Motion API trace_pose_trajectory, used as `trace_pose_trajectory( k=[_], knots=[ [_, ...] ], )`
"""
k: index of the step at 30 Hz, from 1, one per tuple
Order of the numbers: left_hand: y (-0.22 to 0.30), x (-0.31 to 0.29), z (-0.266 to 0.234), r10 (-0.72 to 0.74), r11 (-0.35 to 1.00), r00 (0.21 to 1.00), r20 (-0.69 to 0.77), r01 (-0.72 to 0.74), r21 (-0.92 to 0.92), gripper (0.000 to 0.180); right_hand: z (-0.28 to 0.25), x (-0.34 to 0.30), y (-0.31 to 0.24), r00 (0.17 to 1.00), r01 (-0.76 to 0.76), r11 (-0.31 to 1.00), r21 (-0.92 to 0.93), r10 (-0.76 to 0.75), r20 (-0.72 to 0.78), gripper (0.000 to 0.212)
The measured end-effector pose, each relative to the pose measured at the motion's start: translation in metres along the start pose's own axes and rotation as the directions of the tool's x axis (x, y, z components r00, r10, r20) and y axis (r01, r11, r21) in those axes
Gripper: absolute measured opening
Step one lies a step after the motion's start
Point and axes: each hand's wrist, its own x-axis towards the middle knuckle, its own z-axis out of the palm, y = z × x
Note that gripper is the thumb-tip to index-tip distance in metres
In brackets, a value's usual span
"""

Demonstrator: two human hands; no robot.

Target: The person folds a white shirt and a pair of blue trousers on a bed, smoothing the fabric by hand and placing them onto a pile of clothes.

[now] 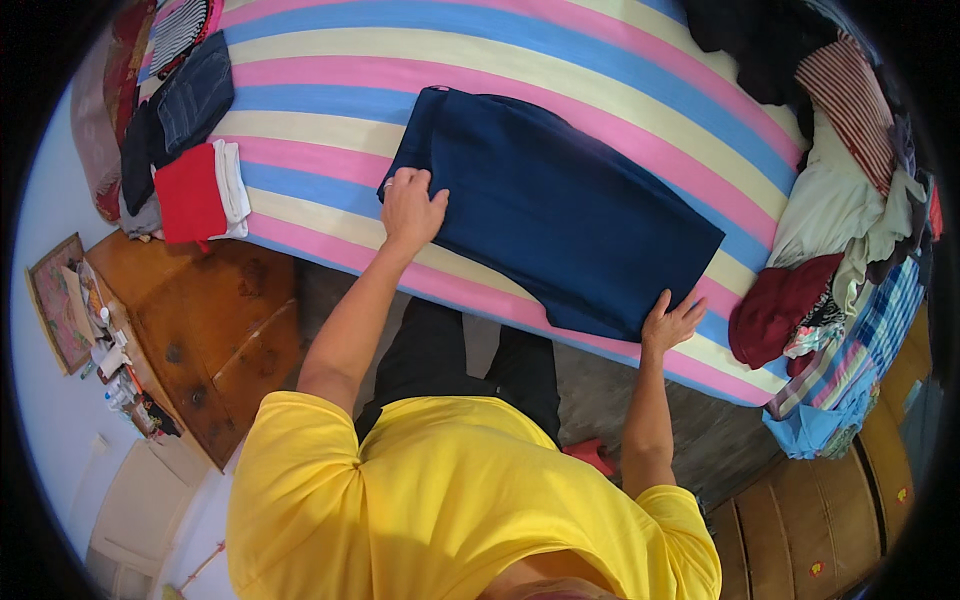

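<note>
A pair of dark navy trousers (560,210), folded lengthwise, lies flat across a striped bedsheet (330,45). At the left end of the trousers, by the waistband, my left hand (411,208) has its fingers bent down onto the cloth and closed on its edge. A ring shows on one finger. My right hand (672,322) rests at the near right corner, by the leg ends. Its thumb touches the cloth, and the other fingers are spread out beside it over the sheet.
Folded red cloth (190,200) and dark jeans (195,95) sit at the bed's left end. A heap of mixed clothes (830,210) covers the right end, with a maroon garment (780,310) nearest. Wooden furniture (210,330) stands left, a brown padded sofa (810,520) lower right.
</note>
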Motion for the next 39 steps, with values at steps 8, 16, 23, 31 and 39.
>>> trace_pose_trajectory(
  k=[8, 16, 23, 31, 39],
  knots=[
    [0.031, -0.02, 0.017, 0.526, 0.838, 0.747, -0.406, -0.537, 0.097, 0.062, -0.007, -0.002, -0.005, 0.922, -0.386, 0.818, 0.426, 0.345, 0.174, 0.054],
    [0.11, -0.01, 0.11, 0.621, 0.778, 0.783, 0.024, -0.62, 0.098, 0.065, -0.064, 0.002, 0.0, 0.609, -0.78, 0.298, 0.55, 0.157, 0.777, 0.058],
    [0.104, -0.032, 0.108, 0.772, 0.635, 0.635, -0.01, -0.772, -0.024, 0.063, -0.136, 0.013, -0.057, 0.686, -0.719, 0.154, 0.678, -0.002, 0.728, 0.062],
    [0.084, -0.075, 0.113, 0.734, 0.647, 0.677, -0.06, -0.723, -0.24, 0.046, -0.163, 0.003, -0.145, 0.695, -0.703, 0.024, 0.711, -0.191, 0.693, 0.063],
    [0.09, 0.019, 0.088, 0.766, 0.628, 0.632, -0.116, -0.774, -0.073, 0.061, -0.163, -0.019, -0.137, 0.696, -0.698, 0.03, 0.715, -0.208, 0.688, 0.059]
  ],
)
